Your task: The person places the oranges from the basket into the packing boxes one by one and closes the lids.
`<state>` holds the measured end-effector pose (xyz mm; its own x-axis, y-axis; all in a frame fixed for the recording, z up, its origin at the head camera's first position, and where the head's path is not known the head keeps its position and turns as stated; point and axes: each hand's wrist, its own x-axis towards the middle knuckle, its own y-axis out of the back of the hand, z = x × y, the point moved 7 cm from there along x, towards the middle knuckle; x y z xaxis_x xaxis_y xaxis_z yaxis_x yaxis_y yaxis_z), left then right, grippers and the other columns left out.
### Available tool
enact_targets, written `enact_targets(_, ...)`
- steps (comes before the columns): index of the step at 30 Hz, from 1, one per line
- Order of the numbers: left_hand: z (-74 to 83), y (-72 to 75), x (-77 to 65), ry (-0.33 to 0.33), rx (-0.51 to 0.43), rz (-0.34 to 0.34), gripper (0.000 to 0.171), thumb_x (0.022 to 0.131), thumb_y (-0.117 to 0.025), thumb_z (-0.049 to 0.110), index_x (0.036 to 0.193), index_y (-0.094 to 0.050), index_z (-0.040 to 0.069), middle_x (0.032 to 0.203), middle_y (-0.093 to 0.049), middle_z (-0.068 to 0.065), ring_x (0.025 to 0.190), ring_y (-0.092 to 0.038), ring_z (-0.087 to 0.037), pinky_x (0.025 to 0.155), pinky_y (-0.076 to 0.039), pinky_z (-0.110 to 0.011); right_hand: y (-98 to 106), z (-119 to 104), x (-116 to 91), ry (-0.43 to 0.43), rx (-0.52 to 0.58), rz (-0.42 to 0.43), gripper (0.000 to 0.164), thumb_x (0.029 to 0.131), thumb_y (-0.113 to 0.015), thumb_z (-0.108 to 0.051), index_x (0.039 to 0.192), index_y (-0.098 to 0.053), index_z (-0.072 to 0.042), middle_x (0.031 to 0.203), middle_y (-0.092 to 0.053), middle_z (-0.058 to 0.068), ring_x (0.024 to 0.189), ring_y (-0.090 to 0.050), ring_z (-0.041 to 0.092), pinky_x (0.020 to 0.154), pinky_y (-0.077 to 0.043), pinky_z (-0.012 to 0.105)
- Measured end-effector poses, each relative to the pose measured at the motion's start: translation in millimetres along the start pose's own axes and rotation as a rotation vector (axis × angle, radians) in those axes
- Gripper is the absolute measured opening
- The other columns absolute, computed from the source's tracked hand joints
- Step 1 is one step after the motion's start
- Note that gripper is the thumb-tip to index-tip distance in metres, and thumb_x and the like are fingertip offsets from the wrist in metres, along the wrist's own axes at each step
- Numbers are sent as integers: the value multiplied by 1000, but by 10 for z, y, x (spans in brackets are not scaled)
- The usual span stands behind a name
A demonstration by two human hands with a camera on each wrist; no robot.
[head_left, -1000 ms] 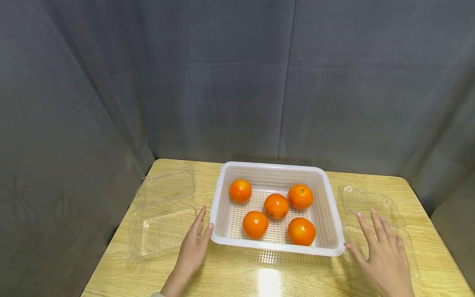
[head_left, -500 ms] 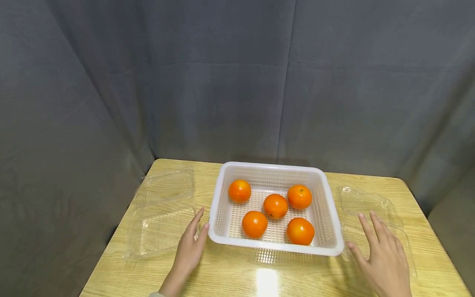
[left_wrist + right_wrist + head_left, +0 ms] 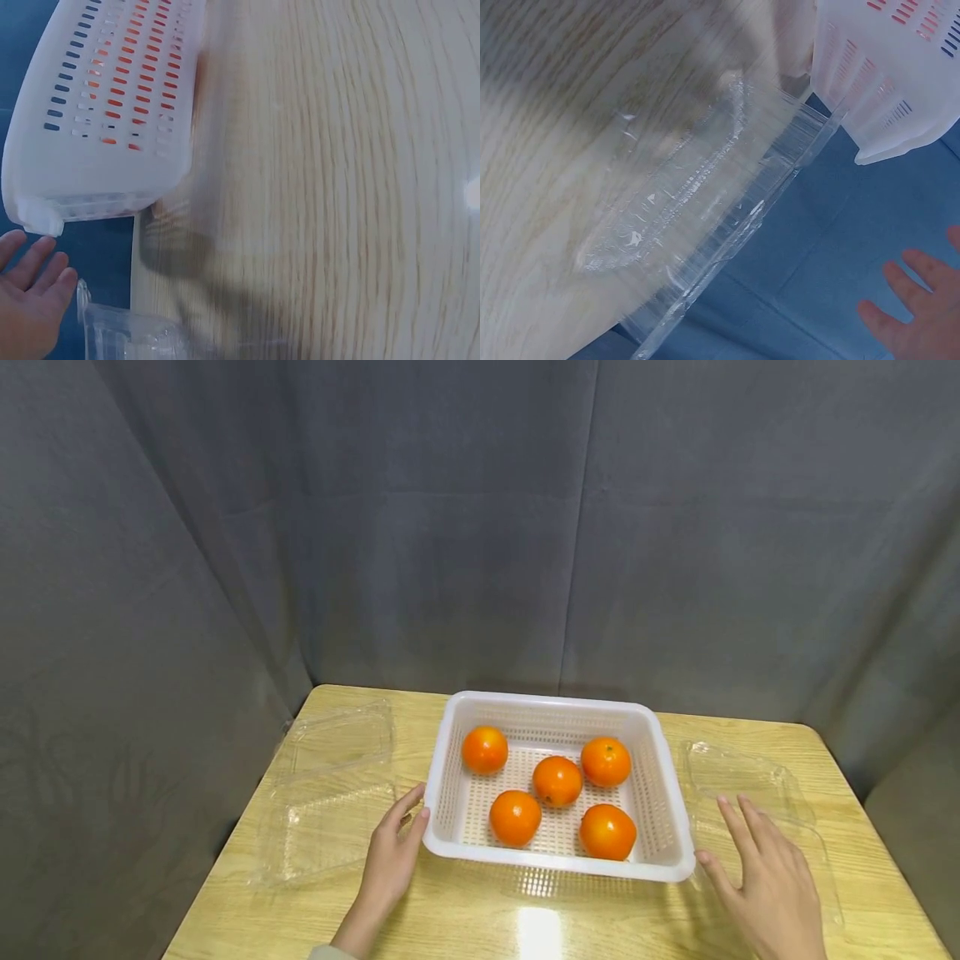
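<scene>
A white perforated plastic basket [image 3: 555, 860] stands on the table with several oranges [image 3: 557, 781] spread over its bottom. My left hand [image 3: 392, 853] is at the basket's left side, its fingertips right at the rim and its thumb near the front left corner. In the left wrist view its fingers [image 3: 46, 279] extend just by the basket's rim. On the other side my right hand [image 3: 776, 881] holds nothing, fingers spread, the thumb close to the front right corner. It hovers partly over a clear plastic clamshell box [image 3: 750, 768], seen also in the right wrist view.
A second clear clamshell box [image 3: 330, 810] lies with its lid up on the left of the table. The wooden table [image 3: 465, 918] has its back edge just behind the basket. A grey curtain [image 3: 435, 568] hangs behind and at both sides.
My left hand has drawn away from the basket's rim slightly and come back to it, its fingers now more bent. The right hand has shifted slightly left. Basket and oranges keep their places.
</scene>
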<state>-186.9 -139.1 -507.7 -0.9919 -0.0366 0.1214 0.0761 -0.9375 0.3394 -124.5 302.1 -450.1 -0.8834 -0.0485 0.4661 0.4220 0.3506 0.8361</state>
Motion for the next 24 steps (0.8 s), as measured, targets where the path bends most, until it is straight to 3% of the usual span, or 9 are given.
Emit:
enact_targets(4, -1, -21, -14, 41, -88, -3, 46, 104, -52, 27, 145, -47, 5, 140, -51, -19, 123, -55, -38, 99, -48, -45, 6, -36, 30, 19, 5, 13, 70, 95, -65, -40, 155, -35, -19, 152, -38, 21, 130, -40, 47, 100, -31, 66)
enact_targets(9, 15, -41, -20, 69, -137, -10, 48, 104, -53, 24, 146, -44, 3, 142, -49, -21, 128, -50, -38, 104, -44, -48, 9, -119, 102, 37, 24, 17, 66, 94, -67, -38, 151, -41, -18, 153, -39, 17, 126, -43, 48, 103, -30, 64)
enact_targets(14, -13, -58, -50, 88, -159, -22, 50, 104, -53, 20, 148, -40, 2, 143, -46, -26, 127, -50, -44, 100, -45, -50, 1, -264, 212, 91, 28, 7, 63, 91, -71, -31, 147, -47, -16, 149, -44, 17, 125, -46, 46, 111, -28, 55)
enact_targets(17, -57, -82, -55, 91, -180, -28, 51, 104, -51, 19, 149, -37, -1, 142, -47, -27, 128, -50, -44, 100, -45, -50, -12, -348, 282, 149, 35, -1, 59, 91, -71, -29, 145, -50, -16, 146, -47, 17, 123, -48, 45, 107, -32, 55)
enact_targets(21, -102, -102, -60, 105, -198, -23, 52, 105, -50, 23, 147, -37, -6, 142, -46, -28, 129, -48, -43, 103, -42, -50, -10, -445, 363, 243, 42, 15, 52, 98, -59, -42, 142, -54, -15, 144, -50, 15, 122, -50, 41, 101, -37, 53)
enact_targets(24, -110, -103, -72, 117, -204, -11, 54, 105, -51, 26, 145, -40, -8, 142, -46, -29, 129, -48, -44, 104, -41, -50, -5, -505, 418, 307, 46, 21, 56, 102, -46, -53, 138, -57, -12, 142, -53, 14, 123, -50, 39, 108, -33, 45)
